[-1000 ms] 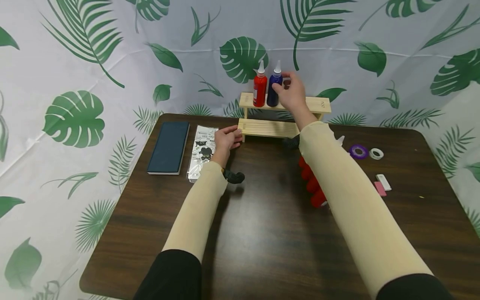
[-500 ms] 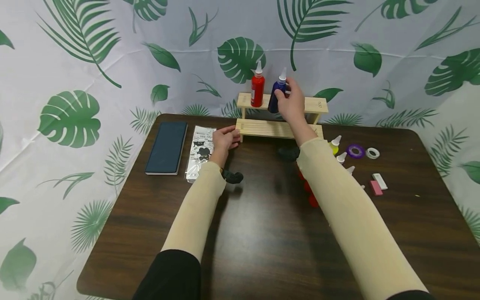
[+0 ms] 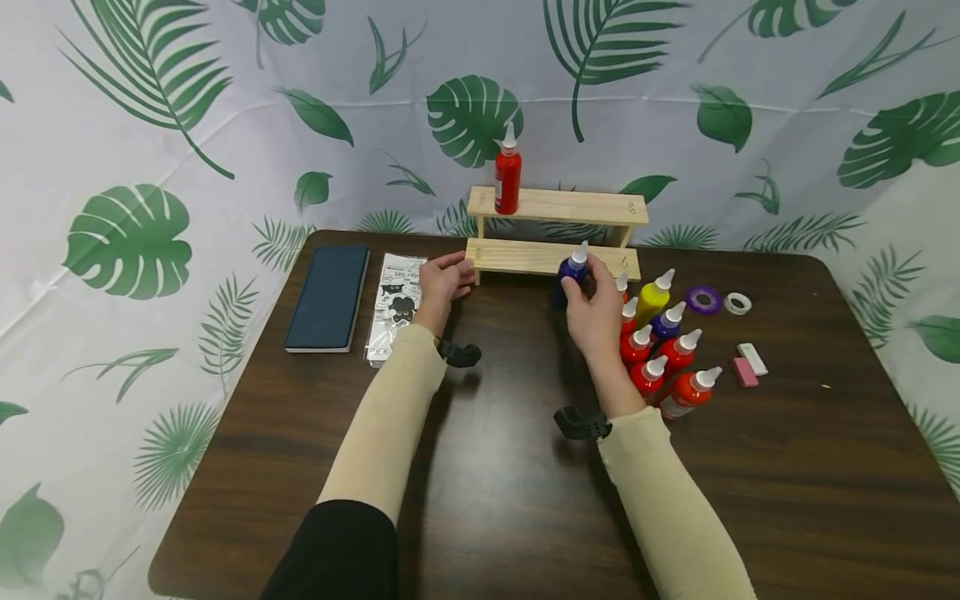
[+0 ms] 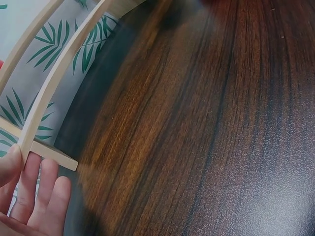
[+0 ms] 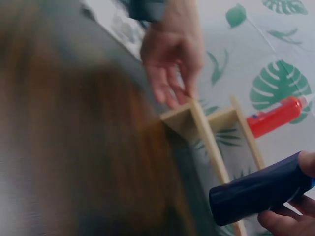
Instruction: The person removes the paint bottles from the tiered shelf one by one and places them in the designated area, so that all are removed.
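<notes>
My right hand (image 3: 596, 312) grips a dark blue squeeze bottle (image 3: 572, 271) with a white nozzle, in front of the shelf's lower board. In the right wrist view the blue bottle (image 5: 256, 192) lies slantwise across the picture, its base free of the fingers. The two-step wooden shelf (image 3: 517, 256) stands at the table's back edge. My left hand (image 3: 442, 292) pinches the left end of its lower board, thumb above and fingers beneath, as the left wrist view of the board (image 4: 64, 64) shows. One red bottle (image 3: 507, 182) stands upright on the upper board.
Several red bottles (image 3: 684, 392), another blue bottle (image 3: 667, 321) and a yellow one (image 3: 653, 298) stand right of my right hand. Beyond lie purple (image 3: 703, 299) and white tape rolls (image 3: 737, 303) and two erasers (image 3: 746, 372). A dark notebook (image 3: 327, 298) and printed packet (image 3: 395, 304) lie left.
My right hand has lifted the blue bottle off the upper board and brought it down toward me, in front of the lower board. My left hand stays at the shelf's end.
</notes>
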A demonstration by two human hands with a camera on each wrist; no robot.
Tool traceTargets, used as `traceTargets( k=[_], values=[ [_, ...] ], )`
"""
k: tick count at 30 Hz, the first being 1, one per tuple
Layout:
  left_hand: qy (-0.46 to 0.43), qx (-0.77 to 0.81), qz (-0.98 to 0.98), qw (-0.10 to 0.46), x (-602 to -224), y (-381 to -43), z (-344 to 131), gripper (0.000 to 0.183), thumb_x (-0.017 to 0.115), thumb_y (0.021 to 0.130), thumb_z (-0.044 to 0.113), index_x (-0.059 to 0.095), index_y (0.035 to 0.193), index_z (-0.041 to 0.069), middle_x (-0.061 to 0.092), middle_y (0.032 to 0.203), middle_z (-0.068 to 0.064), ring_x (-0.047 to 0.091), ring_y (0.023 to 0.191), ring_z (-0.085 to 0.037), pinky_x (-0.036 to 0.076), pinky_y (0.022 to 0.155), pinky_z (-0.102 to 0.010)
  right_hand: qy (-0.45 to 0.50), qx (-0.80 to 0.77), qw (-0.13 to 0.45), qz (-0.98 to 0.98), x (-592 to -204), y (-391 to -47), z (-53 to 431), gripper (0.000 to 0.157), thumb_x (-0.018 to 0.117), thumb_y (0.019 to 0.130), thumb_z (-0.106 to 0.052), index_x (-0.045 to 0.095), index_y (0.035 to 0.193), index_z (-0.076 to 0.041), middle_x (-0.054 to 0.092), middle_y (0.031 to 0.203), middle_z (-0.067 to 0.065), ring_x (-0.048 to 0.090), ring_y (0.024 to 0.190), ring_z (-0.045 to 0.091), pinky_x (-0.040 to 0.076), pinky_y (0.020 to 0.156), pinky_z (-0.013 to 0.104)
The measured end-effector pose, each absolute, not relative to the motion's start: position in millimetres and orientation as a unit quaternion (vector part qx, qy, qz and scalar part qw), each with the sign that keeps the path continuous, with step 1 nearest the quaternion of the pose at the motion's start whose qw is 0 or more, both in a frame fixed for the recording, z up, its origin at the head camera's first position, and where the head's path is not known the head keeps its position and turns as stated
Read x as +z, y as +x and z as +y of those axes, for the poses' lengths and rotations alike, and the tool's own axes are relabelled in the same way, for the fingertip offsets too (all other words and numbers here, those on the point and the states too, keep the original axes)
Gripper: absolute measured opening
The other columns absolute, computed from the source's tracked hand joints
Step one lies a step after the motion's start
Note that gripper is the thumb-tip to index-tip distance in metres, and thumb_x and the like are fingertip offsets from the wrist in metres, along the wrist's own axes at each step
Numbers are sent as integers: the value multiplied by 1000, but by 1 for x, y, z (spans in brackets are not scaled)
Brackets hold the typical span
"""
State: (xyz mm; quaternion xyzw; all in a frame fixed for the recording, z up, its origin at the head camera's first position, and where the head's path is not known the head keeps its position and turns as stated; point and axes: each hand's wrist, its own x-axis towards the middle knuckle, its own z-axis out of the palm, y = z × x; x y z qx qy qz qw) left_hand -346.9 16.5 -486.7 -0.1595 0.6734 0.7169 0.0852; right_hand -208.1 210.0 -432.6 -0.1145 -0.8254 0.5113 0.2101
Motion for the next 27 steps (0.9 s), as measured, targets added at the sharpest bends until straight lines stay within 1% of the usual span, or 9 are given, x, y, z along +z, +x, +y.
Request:
traceTargets(
  k=[3,7,10,14,19,24,27],
  values=[
    [-162,716,675,81,-487,-348,17,22,74,85,16,74,107,14,74,91,-7,72,77,-19,59,68,-34,-113,493,211,-837,-443,-191,206,49,61,95,-16,46,141,-9,50,140,12,52,124,27,45,102,39],
    [-159,716,676,80,-489,-348,17,23,74,85,16,74,108,14,74,91,-7,72,75,-18,59,66,-33,-112,464,216,-852,-455,-175,203,49,62,94,-16,47,140,-10,52,135,13,53,121,27,46,100,41],
    [-160,715,676,81,-490,-348,17,23,74,85,16,74,108,14,74,91,-7,72,74,-17,59,66,-33,-116,445,212,-862,-462,-168,203,49,62,94,-18,47,140,-12,52,135,12,51,123,27,44,103,43],
    [-163,715,675,80,-488,-348,16,23,74,85,15,74,108,14,73,92,-7,72,75,-17,59,68,-34,-120,426,218,-870,-467,-162,204,49,62,94,-20,47,140,-14,53,135,11,49,125,28,39,107,45],
    [-161,715,675,80,-487,-348,15,23,73,86,15,74,109,14,73,93,-8,72,76,-18,59,72,-37,-119,406,235,-875,-474,-160,204,48,62,93,-16,47,139,-11,54,133,13,50,124,30,37,108,46],
    [-155,716,675,88,-487,-346,15,24,73,86,16,73,110,14,73,94,-8,72,78,-19,59,70,-35,-127,396,232,-879,-477,-157,204,48,62,93,-15,47,138,-10,53,134,15,50,124,32,37,108,47],
    [-158,715,675,87,-487,-346,15,24,73,86,16,73,110,15,73,93,-8,72,78,-19,59,70,-34,-129,395,228,-881,-477,-157,203,48,61,94,-16,46,139,-11,52,136,13,49,126,31,36,109,47]
  ],
)
